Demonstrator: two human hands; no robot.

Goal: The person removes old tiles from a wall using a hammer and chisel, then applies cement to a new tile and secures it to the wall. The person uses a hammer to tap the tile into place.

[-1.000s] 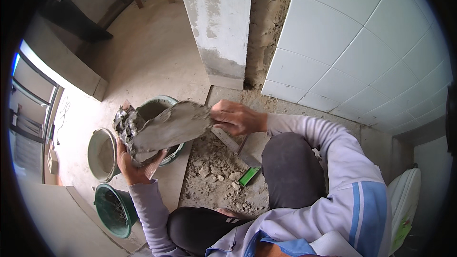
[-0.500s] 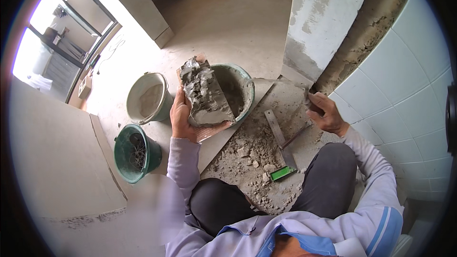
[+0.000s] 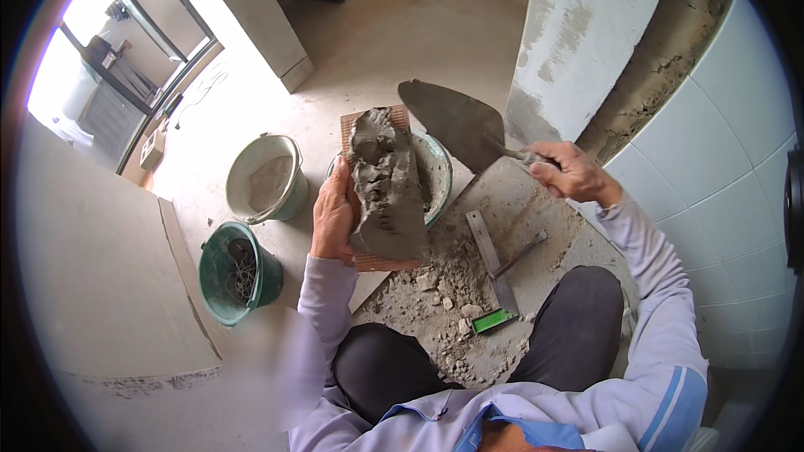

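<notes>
My left hand point(image 3: 334, 216) grips the left edge of a tile point(image 3: 387, 264) whose ribbed, reddish-brown back faces up. A thick, lumpy layer of wet grey mortar point(image 3: 383, 180) covers most of that back. To the right, my right hand point(image 3: 571, 171) is closed round the handle of a pointed trowel point(image 3: 456, 121). Its broad, mortar-stained blade points up and left, apart from the tile. Behind the tile stands a round green tub point(image 3: 439, 169), partly hidden, with grey mortar on its inner wall.
A bucket point(image 3: 291, 195) of pale powder and a green bucket point(image 3: 270, 280) with wire stand left. Rubble point(image 3: 444, 301) and a green-handled try square point(image 3: 494, 319) lie before my knees. White wall tiles point(image 3: 712, 159) line the right side, beside a bare strip point(image 3: 662, 67) of wall.
The trowel has come up and left, its blade now broad to view. My left hand has turned the mortar-covered tile more upright in the picture and brought it slightly nearer.
</notes>
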